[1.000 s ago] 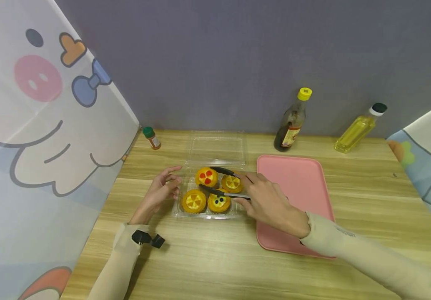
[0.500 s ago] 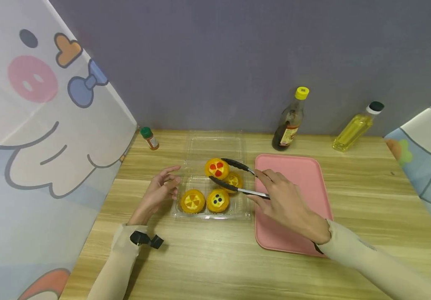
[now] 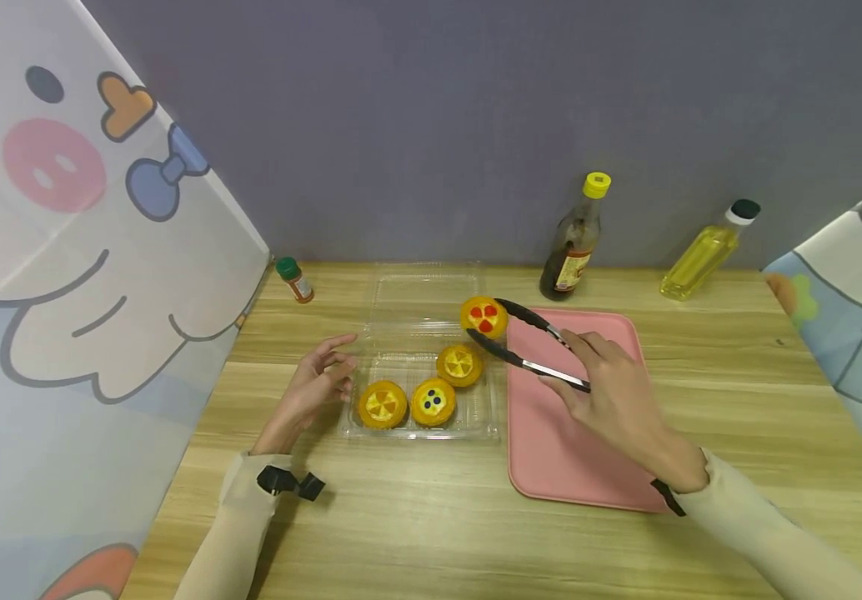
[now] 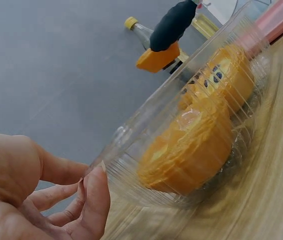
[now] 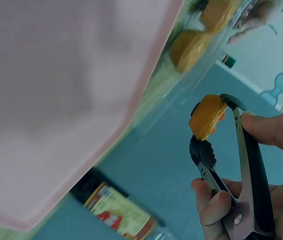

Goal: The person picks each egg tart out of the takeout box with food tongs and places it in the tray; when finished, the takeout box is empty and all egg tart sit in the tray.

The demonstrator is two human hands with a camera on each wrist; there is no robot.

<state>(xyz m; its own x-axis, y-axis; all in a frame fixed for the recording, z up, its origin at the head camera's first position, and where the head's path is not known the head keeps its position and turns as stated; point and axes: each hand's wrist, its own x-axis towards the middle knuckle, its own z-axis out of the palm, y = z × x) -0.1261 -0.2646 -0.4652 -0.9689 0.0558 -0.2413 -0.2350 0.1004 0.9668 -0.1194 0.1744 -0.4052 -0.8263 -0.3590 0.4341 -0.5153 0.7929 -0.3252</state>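
Black-tipped tongs (image 3: 543, 367) are in my right hand (image 3: 618, 404), their arms squeezed about a tart with red topping (image 3: 484, 317). That tart hangs above the gap between the clear container (image 3: 419, 434) and the pink tray (image 3: 573, 450). In the right wrist view, the tart (image 5: 207, 117) is between the tong tips, my right hand (image 5: 276, 175) around the handles. My left hand (image 3: 313, 385) is at the container's left side; in the left wrist view its thumb and finger (image 4: 95, 200) pinch the edge. Three tarts lie inside, one with blue dots (image 3: 433, 402).
A small green-capped jar (image 3: 296, 281) stands at the back left. Behind the tray is a dark sauce bottle with a yellow cap (image 3: 572, 250), and right of it a yellow oil bottle (image 3: 699, 260). The container's lid (image 3: 425, 296) lies folded back toward the wall.
The red-topped tart has come up out of the container and moved right with the tongs and my right hand. My left hand has stayed at the container's side.
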